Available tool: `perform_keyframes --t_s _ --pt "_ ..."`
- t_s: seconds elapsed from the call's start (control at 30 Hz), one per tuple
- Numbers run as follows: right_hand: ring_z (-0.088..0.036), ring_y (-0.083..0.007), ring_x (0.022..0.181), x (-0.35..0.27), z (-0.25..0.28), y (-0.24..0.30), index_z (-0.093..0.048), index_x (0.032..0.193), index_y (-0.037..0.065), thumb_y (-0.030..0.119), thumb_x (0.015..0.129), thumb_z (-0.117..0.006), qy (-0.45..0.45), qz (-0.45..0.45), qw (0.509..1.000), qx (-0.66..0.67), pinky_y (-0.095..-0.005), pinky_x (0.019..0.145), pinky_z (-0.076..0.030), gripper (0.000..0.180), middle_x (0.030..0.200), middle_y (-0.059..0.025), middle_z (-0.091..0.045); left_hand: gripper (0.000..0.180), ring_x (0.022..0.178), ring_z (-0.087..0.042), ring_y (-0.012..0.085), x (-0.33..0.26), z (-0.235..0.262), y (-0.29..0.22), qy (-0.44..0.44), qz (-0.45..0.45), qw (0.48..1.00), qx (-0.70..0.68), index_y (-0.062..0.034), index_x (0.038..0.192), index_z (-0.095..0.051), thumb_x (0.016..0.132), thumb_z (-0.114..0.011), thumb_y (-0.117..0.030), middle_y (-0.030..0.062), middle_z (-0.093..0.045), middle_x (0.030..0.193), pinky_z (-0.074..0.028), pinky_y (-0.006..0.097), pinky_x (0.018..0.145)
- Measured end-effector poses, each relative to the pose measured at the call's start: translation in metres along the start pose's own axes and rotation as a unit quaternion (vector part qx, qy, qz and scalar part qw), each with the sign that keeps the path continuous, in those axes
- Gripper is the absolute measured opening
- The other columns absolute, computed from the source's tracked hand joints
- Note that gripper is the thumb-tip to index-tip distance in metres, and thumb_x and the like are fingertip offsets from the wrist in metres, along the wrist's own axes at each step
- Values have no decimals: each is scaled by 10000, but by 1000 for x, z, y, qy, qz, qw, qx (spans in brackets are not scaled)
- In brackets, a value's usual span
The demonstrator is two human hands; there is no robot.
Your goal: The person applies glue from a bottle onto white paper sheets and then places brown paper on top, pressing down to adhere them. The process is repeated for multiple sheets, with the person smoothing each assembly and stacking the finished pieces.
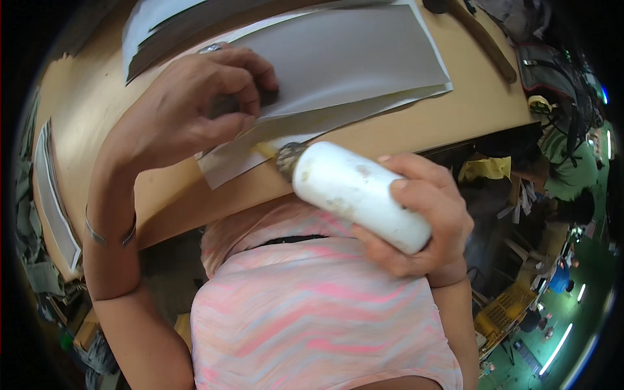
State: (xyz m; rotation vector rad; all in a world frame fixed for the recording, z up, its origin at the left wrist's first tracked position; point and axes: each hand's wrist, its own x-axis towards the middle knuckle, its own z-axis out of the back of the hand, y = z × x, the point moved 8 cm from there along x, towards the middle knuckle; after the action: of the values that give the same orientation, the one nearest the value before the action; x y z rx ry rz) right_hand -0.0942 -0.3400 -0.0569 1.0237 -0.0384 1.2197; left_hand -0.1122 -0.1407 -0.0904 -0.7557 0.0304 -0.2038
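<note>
My right hand (pixel 429 214) is wrapped round a white glue bottle (pixel 354 188), tilted with its crusted dark neck and yellowish nozzle (pixel 263 149) toward the upper left. The nozzle is over the near edge of a pale lower sheet (pixel 227 172). My left hand (pixel 208 97) has its fingers curled, thumb and forefinger closed at the left corner of a grey sheet (pixel 364 55) that lies over the lower one. The curled fingers partly hide that corner. A small dark patch shows under the fingers; what it is I cannot make out.
More stacked sheets (pixel 175 39) lie at the table's back left, and another narrow stack (pixel 55 195) at its left edge. A wooden-handled tool (pixel 484 42) lies at the back right. Beyond the table (pixel 481 110) are a bag (pixel 552 84) and a yellow crate (pixel 504 312).
</note>
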Motion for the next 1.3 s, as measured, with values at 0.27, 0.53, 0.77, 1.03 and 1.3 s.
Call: perform_keyframes --t_s 0.27,0.53,0.77,1.03,1.3 --pt "-615 -277 895 -41 83 -46 -512 1074 3 17 631 -742 -191 -120 968 -115 -357 815 -490 499 987 -193 -606 100 866 -598 265 6 0 -5 25 8 1000 13 26 747 -605 682 -596 -50 104 -623 1006 -466 334 776" --pt "-573 -199 617 -108 125 -150 -500 1101 -3 284 831 -621 -380 -308 792 367 -223 415 -422 412 946 -142 -607 208 1104 -516 271 -5 -12 -14 -49 -46 989 130 -66 945 -612 747 -667 -101 67 -562 1195 -392 393 945" --pt "-463 -341 958 -89 124 -176 -400 1299 -46 167 838 -616 -340 -208 656 640 -343 677 -545 552 1277 -303 -409 452 1278 -384 262 2 -37 -34 42 -45 962 265 -121 1233 -544 843 -569 -349 47 -473 1348 -282 427 1043" --pt "-577 -397 875 -39 104 -198 -486 1149 -102 143 792 -642 -308 -197 633 682 -373 697 -570 461 1072 -244 -569 550 1209 -437 275 85 -60 -47 -19 -249 953 171 -66 1249 -532 921 -403 -488 80 -502 1272 -314 451 1013" --pt "-597 -366 869 -37 94 -203 -506 1139 -72 149 804 -631 -321 -185 624 688 -365 688 -558 419 1045 -227 -593 799 1373 -248 307 124 -93 -58 102 -193 951 220 -89 1411 -339 861 -329 -670 102 -314 1473 -156 521 1109"
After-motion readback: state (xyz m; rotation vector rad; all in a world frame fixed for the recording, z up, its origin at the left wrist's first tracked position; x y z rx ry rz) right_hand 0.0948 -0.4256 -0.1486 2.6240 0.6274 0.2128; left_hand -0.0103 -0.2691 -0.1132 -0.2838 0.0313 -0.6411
